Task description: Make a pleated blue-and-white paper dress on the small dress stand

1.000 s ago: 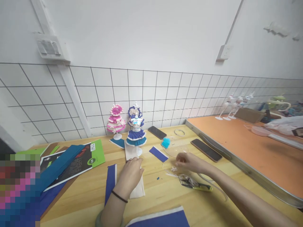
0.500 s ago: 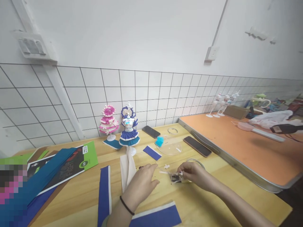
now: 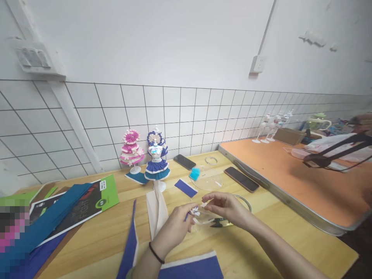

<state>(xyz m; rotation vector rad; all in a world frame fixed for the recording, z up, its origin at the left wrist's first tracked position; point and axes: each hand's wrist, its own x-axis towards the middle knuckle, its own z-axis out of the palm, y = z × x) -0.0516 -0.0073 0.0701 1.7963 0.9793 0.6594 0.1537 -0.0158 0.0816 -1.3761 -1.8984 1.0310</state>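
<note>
My left hand (image 3: 174,230) is raised over the wooden table (image 3: 95,240), its fingertips pinched on a small white and blue flower-like piece (image 3: 194,211). My right hand (image 3: 225,207) is just to its right, fingers curled in a pinch around another tiny white piece (image 3: 204,204). Under the hands lie scissors (image 3: 219,223) and a clear round lid (image 3: 242,199). A white paper strip (image 3: 157,209) runs from the hands back to a blue paper-dress doll (image 3: 157,161). A blue strip (image 3: 129,244) lifts beside my left wrist.
A pink paper-dress doll (image 3: 131,151) stands by the tiled wall. Two phones (image 3: 185,162) (image 3: 241,179), a clear disc (image 3: 209,181), a blue card (image 3: 186,187), a green-and-black booklet (image 3: 78,203) and blue sheets (image 3: 192,267) lie around. An orange table (image 3: 293,178) adjoins on the right.
My left hand has left the white strip and risen, pinching a small piece. My right hand moved from the scissors up to meet it. The view shifted slightly.
</note>
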